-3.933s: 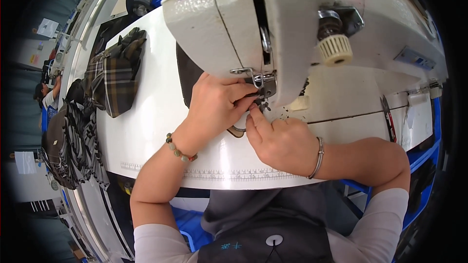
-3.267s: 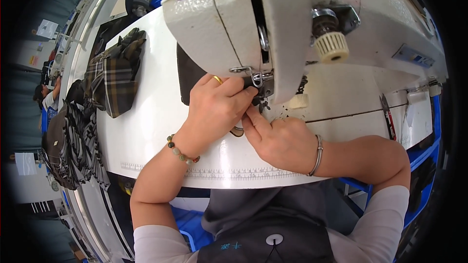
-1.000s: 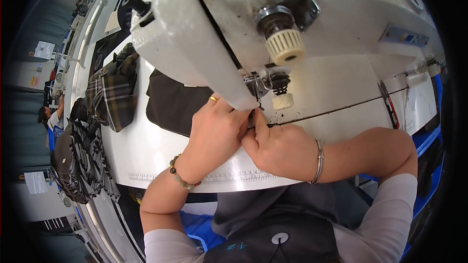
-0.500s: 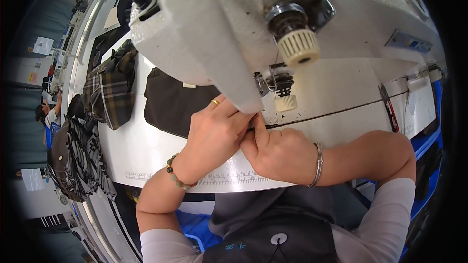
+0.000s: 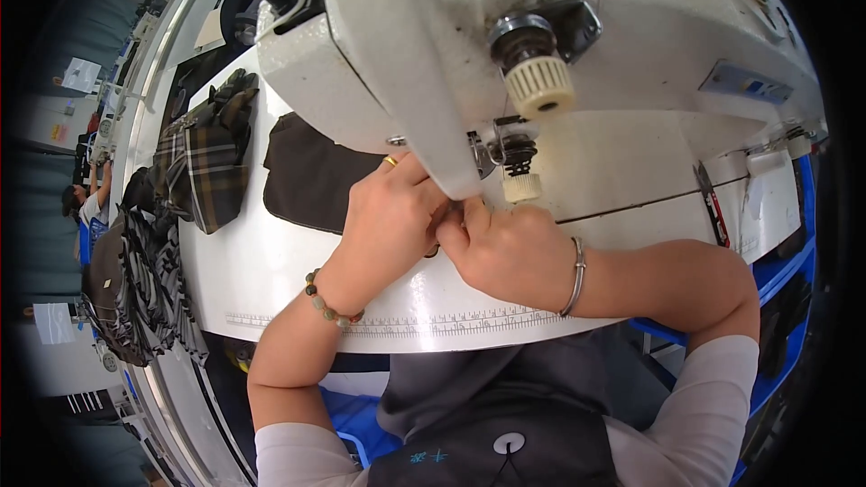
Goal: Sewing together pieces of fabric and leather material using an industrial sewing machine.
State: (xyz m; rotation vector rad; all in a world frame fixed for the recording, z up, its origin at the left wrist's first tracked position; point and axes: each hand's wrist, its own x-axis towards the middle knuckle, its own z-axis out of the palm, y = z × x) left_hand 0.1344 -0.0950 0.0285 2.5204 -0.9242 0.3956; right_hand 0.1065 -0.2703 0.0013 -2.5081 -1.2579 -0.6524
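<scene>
The person's left hand (image 5: 388,216) and right hand (image 5: 505,248) meet beneath the head of a white industrial sewing machine (image 5: 406,45), near its needle area. Their fingers are bent and drawn close together, the right thumb and index finger towards the left fingertips; the machine head hides part of this meeting point, so what they pinch, if anything, cannot be told. A dark brown fabric piece (image 5: 316,176) lies flat on the white table (image 5: 271,280), left of the machine, its near end running behind the left hand; it is probably spread there so that it lies smooth beside the hands, which seem to work close in for fine control. Plaid cloth (image 5: 209,167) lies bunched farther left, apparently set aside within reach, and red-and-black thread snips (image 5: 712,207) rest on the right, likely parked out of the cloth's way. A ruler scale (image 5: 424,326) with printed graduations runs along the table's near edge, presumably for quick measuring. A metal nameplate (image 5: 747,83) on the machine bears lettering, and turquoise characters (image 5: 428,457) mark the dark apron (image 5: 469,469).
</scene>
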